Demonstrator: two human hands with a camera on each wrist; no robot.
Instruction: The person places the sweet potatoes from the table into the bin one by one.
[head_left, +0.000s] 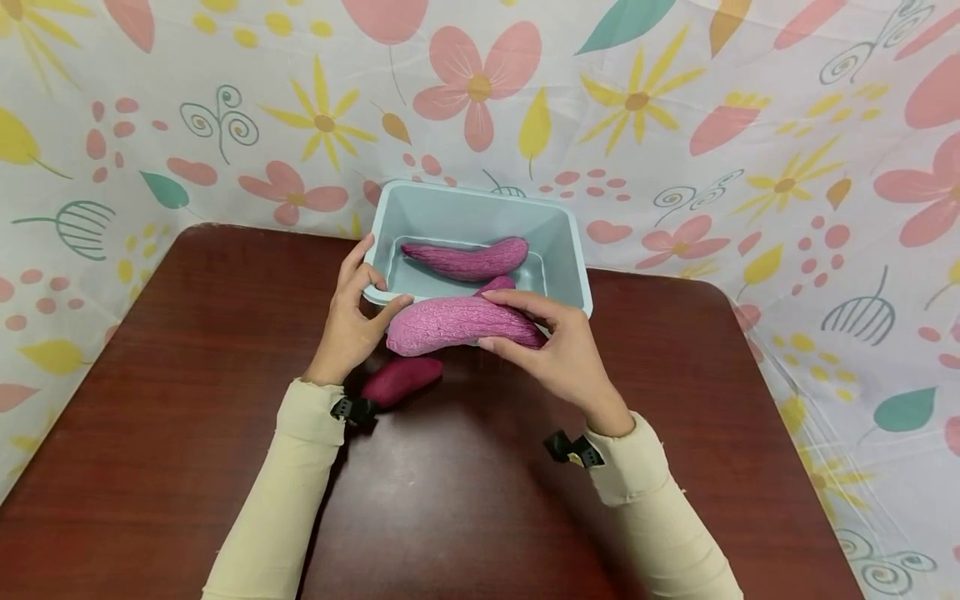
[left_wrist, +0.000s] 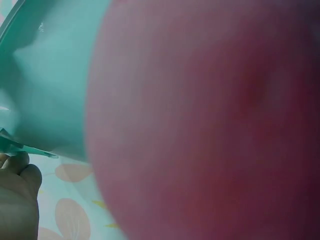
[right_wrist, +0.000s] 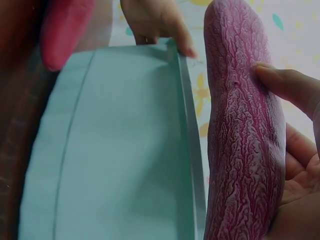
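My right hand (head_left: 566, 350) holds a wrinkled purple eggplant (head_left: 457, 323) between thumb and fingers, just in front of the pale blue plastic bin (head_left: 480, 212). In the right wrist view this eggplant (right_wrist: 242, 125) stands beside the bin's rim. My left hand (head_left: 348, 321) grips the bin's left rim near its front corner, its thumb reaching toward the eggplant's blunt end. Inside the bin lies another purple eggplant (head_left: 468, 260); a further one (head_left: 495, 285) is mostly hidden behind the held one. A smooth, darker eggplant (head_left: 405, 379) rests on the table by my left wrist.
The dark brown wooden table (head_left: 465, 500) carries the bin near its back edge. Behind and beside it hangs a white cloth (head_left: 480, 142) printed with flowers and leaves. A large blurred pinkish shape (left_wrist: 210, 125) fills most of the left wrist view.
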